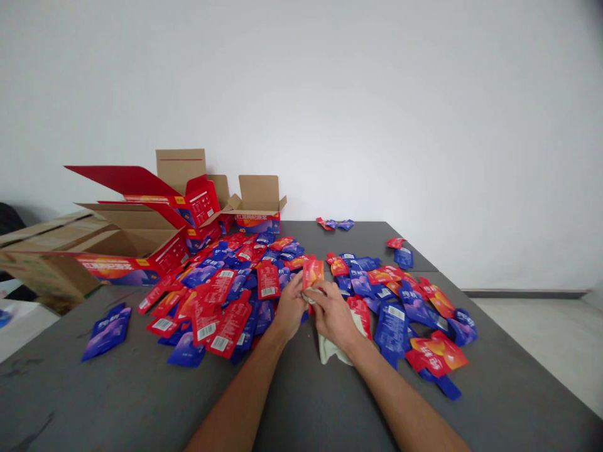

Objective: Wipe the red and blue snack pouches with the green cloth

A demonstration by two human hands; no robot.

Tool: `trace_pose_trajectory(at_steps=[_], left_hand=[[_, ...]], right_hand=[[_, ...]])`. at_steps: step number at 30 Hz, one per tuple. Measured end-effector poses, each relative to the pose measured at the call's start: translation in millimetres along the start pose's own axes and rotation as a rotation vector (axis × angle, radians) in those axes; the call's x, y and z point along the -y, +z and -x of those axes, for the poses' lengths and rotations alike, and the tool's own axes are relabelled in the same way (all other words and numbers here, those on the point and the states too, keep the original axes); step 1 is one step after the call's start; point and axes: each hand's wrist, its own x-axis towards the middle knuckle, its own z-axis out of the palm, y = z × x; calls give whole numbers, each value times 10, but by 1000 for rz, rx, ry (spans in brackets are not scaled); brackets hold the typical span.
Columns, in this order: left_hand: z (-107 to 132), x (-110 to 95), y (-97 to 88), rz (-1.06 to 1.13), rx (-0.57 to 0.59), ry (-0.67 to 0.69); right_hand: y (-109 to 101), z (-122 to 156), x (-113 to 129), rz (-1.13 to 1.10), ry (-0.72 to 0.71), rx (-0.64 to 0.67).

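Note:
A red sachet stands upright between both hands above the grey table. My left hand is closed on its left lower edge. My right hand is closed on its right lower edge and also holds a pale cloth that hangs down beneath the palm. Several red and blue sachets lie heaped to the left of the hands, and more red and blue sachets are spread to the right.
Open red and cardboard boxes stand at the back left, with a smaller open box behind the heap. A lone blue sachet lies at the left. A white wall rises behind the table; the floor shows at the right.

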Motion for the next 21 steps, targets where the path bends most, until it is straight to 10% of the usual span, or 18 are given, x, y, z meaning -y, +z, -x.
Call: trace_pose_trajectory(at_steps=[12,21], left_hand=[[69,40,45,-144,228,-67],[-24,35,-59,69,-133,6]], right_hand=[[-92,-40,-209,20,148,-297],[42,22,-54,-76,39,-37]])
